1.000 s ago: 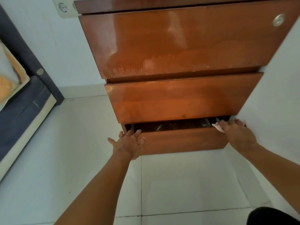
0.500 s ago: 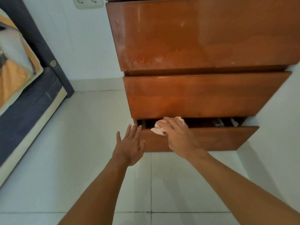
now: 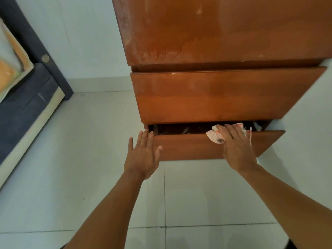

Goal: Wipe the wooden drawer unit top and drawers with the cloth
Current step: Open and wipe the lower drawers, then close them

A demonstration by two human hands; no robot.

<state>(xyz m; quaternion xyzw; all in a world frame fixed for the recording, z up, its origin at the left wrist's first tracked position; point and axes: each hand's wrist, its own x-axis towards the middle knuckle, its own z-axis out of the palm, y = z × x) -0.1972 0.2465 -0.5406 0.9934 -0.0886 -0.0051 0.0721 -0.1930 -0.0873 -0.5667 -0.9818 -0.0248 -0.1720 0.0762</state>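
A glossy brown wooden drawer unit (image 3: pixel 224 33) with three drawer fronts stands against the white wall. Its bottom drawer (image 3: pixel 188 146) is pulled out a little, showing a dark gap with items inside. My right hand (image 3: pixel 237 150) presses a white cloth with red stripes (image 3: pixel 213 136) onto the top edge of that drawer front, right of the middle. My left hand (image 3: pixel 143 153) lies flat with fingers spread against the left end of the same drawer front, holding nothing.
A white tiled floor (image 3: pixel 89 159) spreads below the unit. A dark blue bed frame (image 3: pixel 27 105) with a cushion stands at the left. The white wall (image 3: pixel 305 123) closes in on the unit's right side.
My right hand has slid the cloth along the bottom drawer's top edge, first from the right end to the left, then back to the right. My left hand stayed on the drawer's left end.
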